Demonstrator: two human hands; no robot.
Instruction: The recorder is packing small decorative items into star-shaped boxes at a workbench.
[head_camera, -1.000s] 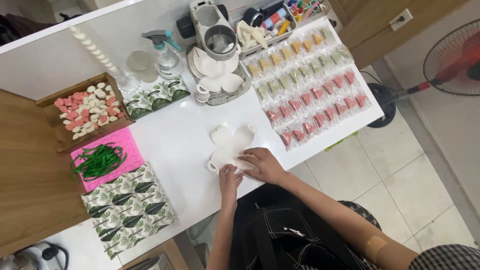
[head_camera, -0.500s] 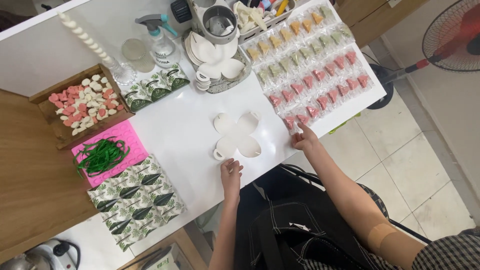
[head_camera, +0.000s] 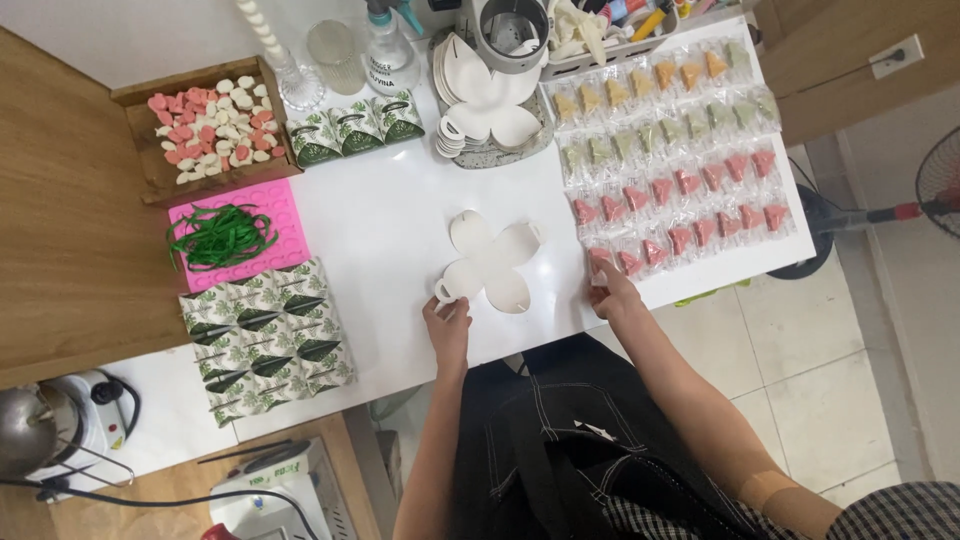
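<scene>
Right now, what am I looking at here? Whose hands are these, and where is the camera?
No machine: a person works with bare hands, filmed by a camera on their head, looking down at a white table. The left hand touches a flat white petal-shaped box blank. The right hand rests on the nearest of the wrapped pink sweets, laid in rows. Further left lie leaf-print boxes, green ribbons on a pink mat, and a wooden tray of hearts.
</scene>
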